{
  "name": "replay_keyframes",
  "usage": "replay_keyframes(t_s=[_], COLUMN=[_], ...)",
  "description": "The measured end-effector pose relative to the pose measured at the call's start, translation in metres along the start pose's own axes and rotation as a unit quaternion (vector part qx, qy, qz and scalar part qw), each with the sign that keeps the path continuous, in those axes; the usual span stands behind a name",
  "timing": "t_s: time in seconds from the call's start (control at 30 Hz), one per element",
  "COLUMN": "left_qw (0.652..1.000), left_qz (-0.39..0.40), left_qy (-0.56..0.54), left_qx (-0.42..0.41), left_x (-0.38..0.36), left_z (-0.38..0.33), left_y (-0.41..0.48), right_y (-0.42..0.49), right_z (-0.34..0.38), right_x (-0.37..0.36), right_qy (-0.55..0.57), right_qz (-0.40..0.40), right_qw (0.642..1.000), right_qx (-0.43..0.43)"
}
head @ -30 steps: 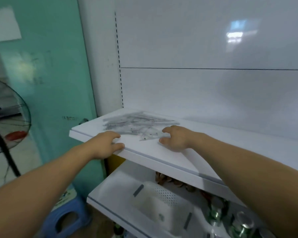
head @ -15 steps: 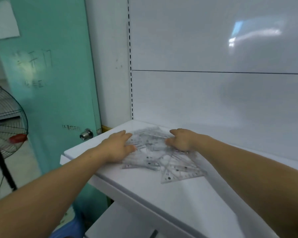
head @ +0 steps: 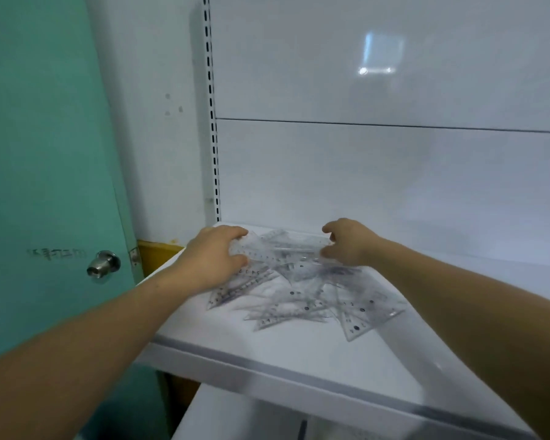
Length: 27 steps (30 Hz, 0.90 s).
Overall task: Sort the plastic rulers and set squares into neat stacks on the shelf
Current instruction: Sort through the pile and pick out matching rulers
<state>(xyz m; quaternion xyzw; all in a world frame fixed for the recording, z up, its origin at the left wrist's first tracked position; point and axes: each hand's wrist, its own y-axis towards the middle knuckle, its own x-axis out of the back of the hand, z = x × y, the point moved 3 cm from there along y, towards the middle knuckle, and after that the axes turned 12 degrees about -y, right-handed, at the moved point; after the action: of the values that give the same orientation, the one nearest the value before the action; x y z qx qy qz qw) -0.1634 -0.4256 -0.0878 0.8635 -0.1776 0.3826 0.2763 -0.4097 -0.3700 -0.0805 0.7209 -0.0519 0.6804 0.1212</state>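
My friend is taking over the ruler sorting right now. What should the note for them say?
Left hand: gripping the left end of a clear ruler at the back of the pile.
Right hand: pinching the same ruler's right end; it looks raised a little off the pile.
Things: clear rulers and set squares lie in one jumbled pile on the white shelf, overlapping at all angles.
Done: no neat stack is visible yet.
Left: set this ruler down to start a stack, then sort the rest into ruler and set-square stacks.
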Motion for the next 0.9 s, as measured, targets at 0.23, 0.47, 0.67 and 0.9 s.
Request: replay_keyframes(t_s=[0.23, 0.47, 0.67, 0.9], left_qw=[0.989, 0.967, 0.957, 0.936], left_qz=[0.005, 0.03, 0.108, 0.199], left_qy=[-0.128, -0.226, -0.239, -0.235], left_qx=[-0.068, -0.11, -0.127, -0.172], left_x=[0.001, -0.016, -0.053, -0.133], left_z=[-0.003, -0.05, -0.11, -0.225], left_y=[-0.009, -0.025, -0.041, -0.083], right_y=[-0.061, -0.128, -0.199, -0.335], right_z=[-0.013, -0.034, -0.087, -0.175], right_x=[0.006, 0.015, 0.015, 0.016], right_qy=[-0.012, 0.019, 0.016, 0.0], right_qz=[-0.058, -0.12, -0.132, -0.133], right_qw=[0.992, 0.98, 0.961, 0.934], right_qx=[-0.112, -0.157, -0.241, -0.332])
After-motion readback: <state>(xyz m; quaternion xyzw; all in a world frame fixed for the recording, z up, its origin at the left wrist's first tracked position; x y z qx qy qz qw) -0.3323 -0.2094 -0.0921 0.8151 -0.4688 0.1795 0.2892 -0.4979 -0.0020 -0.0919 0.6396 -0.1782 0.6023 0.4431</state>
